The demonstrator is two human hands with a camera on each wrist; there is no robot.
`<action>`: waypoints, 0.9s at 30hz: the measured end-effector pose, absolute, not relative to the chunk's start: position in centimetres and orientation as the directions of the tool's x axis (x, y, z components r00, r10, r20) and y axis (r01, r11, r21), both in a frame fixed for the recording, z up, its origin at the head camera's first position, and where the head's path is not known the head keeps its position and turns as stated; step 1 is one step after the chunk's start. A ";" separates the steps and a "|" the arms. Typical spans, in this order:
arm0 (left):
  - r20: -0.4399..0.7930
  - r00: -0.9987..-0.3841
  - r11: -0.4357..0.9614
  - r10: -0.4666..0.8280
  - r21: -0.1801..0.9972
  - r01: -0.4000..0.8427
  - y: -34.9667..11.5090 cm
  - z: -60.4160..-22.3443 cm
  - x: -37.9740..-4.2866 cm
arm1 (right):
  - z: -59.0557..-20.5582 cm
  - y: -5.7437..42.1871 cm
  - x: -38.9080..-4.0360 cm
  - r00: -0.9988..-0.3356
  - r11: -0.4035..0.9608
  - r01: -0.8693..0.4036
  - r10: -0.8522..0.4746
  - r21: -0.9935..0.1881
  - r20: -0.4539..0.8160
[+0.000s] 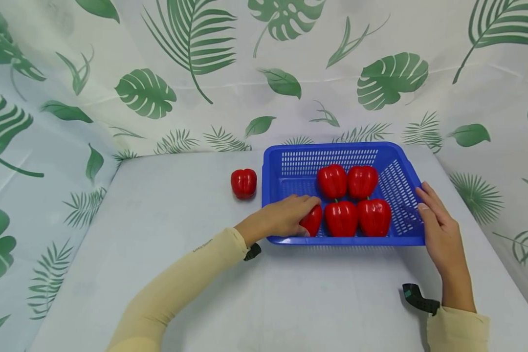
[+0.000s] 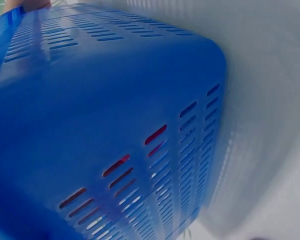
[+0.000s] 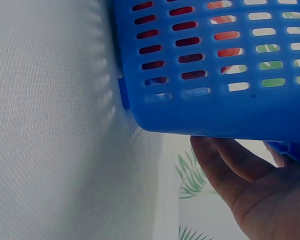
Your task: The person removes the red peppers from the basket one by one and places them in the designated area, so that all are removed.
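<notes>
In the head view, my left hand (image 1: 288, 215) reaches over the front left of a blue plastic basket (image 1: 330, 146). Its fingers curl round a red bell pepper (image 1: 313, 221) inside, hiding part of it. My right hand (image 1: 442, 234) holds the basket's right rim, thumb at the edge; in the right wrist view its fingers (image 3: 225, 165) lie against the outer wall. Several more red bell peppers (image 1: 341, 218) sit in two rows beside the gripped one. The left wrist view shows the basket's slotted side (image 2: 115, 100), with red glimpsed through the slots.
One red bell pepper (image 1: 244, 184) stands on the white table (image 1: 167, 205) just left of the basket. A leaf-patterned curtain (image 1: 229, 88) hangs behind and on both sides of the table. Dark wrist devices (image 1: 420, 299) project from both forearms.
</notes>
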State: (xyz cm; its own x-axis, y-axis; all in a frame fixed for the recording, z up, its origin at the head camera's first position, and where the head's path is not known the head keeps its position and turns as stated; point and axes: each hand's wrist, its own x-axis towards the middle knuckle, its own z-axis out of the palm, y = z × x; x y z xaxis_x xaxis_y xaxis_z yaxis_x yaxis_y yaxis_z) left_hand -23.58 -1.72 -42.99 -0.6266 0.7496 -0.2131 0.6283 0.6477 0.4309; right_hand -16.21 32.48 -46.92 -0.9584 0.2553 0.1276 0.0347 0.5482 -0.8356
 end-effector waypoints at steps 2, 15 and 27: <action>-0.191 -0.641 0.647 0.744 0.448 0.617 -1.9 -42.9 -23.6 | -46.9 32.5 -16.3 -0.959 0.549 0.038 0.255 -0.835 0.125; -0.135 -0.689 0.646 0.712 0.509 0.568 -2.1 -42.7 -23.3 | -46.9 32.6 -16.3 -0.959 0.548 0.050 0.260 -0.835 0.113; -0.056 -0.675 0.596 0.736 0.528 0.606 -2.6 -42.6 -23.7 | -46.9 32.5 -16.2 -0.959 0.544 0.038 0.255 -0.838 0.122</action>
